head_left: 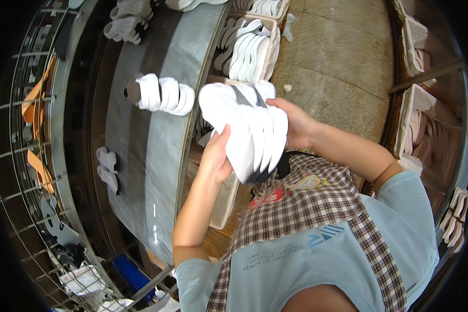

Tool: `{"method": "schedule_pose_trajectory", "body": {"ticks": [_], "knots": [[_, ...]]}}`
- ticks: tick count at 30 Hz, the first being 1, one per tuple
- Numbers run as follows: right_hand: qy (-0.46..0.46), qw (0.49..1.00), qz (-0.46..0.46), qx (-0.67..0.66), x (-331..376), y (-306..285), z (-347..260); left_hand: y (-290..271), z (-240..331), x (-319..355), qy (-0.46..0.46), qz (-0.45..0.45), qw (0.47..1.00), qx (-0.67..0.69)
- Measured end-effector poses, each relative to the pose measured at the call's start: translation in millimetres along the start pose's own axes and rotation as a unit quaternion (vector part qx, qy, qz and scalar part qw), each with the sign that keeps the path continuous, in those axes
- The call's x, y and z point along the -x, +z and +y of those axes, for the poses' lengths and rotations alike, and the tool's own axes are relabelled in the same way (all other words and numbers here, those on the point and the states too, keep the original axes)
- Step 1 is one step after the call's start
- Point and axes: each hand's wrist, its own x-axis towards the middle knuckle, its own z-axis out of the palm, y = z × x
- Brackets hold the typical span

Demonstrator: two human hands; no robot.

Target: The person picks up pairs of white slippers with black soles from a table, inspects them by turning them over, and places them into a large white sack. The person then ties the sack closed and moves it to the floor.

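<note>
Both hands hold a fanned stack of white shoe soles (247, 130) in front of my chest. My left hand (216, 158) grips the stack from below on its left side, thumb up against the front sole. My right hand (295, 122) clasps the stack from the right, behind its far edge. The soles stand on edge, overlapping one another. A grey conveyor belt (156, 151) runs just left of the stack.
On the belt lie a bunch of white soles (164, 94) and pairs of white soles (107, 167), (126, 23). White bins (255, 47) with more soles stand beyond the belt. Shelving with white bins (418, 112) is at the right; a wire rack (34, 135) at the left.
</note>
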Motion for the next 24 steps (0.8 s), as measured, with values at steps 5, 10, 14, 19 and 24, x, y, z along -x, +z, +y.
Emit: {"method": "schedule_pose_trajectory", "body": {"ticks": [5,10,14,19,24], "knots": [[-0.221,0.968,-0.093,0.072,5.3,13.4,-1.4,2.5,12.2,5.6,0.198,-0.047,0.974,-0.096],[-0.304,0.935,-0.101,0.151,20.4,27.1,-5.6,-6.7,19.1,4.4,0.267,-0.099,0.957,-0.047],[-0.352,0.896,-0.097,0.254,24.8,30.7,-10.1,-14.7,19.3,1.7,0.320,-0.086,0.939,-0.090],[-0.398,0.813,-0.059,0.421,23.4,22.4,-14.4,-21.6,20.7,3.6,0.348,-0.123,0.925,-0.095],[-0.410,0.803,-0.086,0.423,21.3,17.5,-13.6,-28.7,18.7,5.2,0.368,-0.131,0.917,-0.083]]}}
